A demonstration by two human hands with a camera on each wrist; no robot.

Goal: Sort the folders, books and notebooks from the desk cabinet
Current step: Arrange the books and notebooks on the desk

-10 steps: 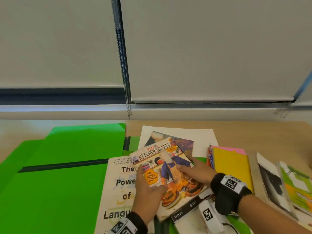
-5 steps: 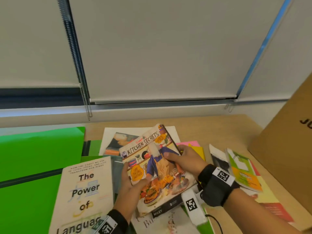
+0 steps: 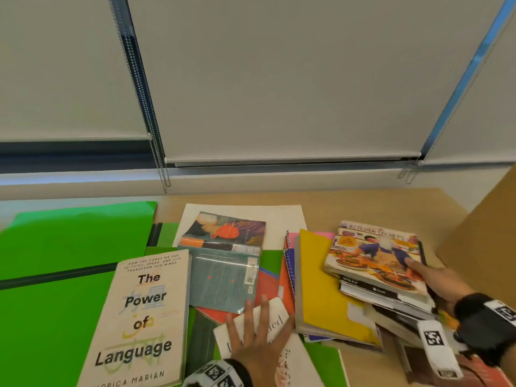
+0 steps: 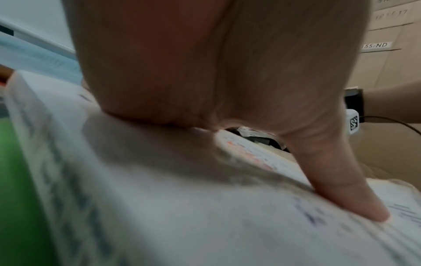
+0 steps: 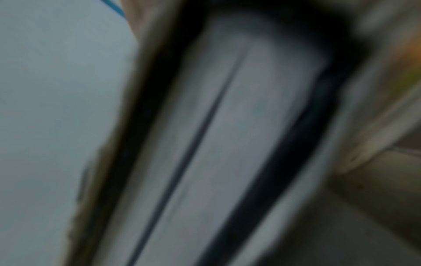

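Several items are laid out on the desk [image 3: 363, 202]. Green folders [image 3: 55, 247] are spread flat across its left side; these are judged thin, light and floppy, best lifted with support under the middle rather than by a corner. A large pale book titled "The Power of Language" [image 3: 142, 317] is lying flat just right of them, with a teal book [image 3: 223, 277] beside it overlapping an orange-and-purple paperback [image 3: 223, 230]. A yellow notebook [image 3: 321, 289] is lying to the right, next to a spiral-bound one.

The cookbook [image 3: 374, 255] is seen on top of a slipping stack at the desk's right edge, beside a cardboard box [image 3: 480, 233]. The right hand [image 3: 444, 283] is curled round the cookbook's right edge, thumb on the cover. Its glossy cover is judged slippery and the book stiff but fairly light; a hold along the spine or a long edge is advised, since the pile beneath is uneven.

The left hand [image 3: 259, 342] is pressed flat, fingers spread, on a white book [image 3: 275, 317] near the front; nothing is gripped. The right wrist view is too blurred to be used.
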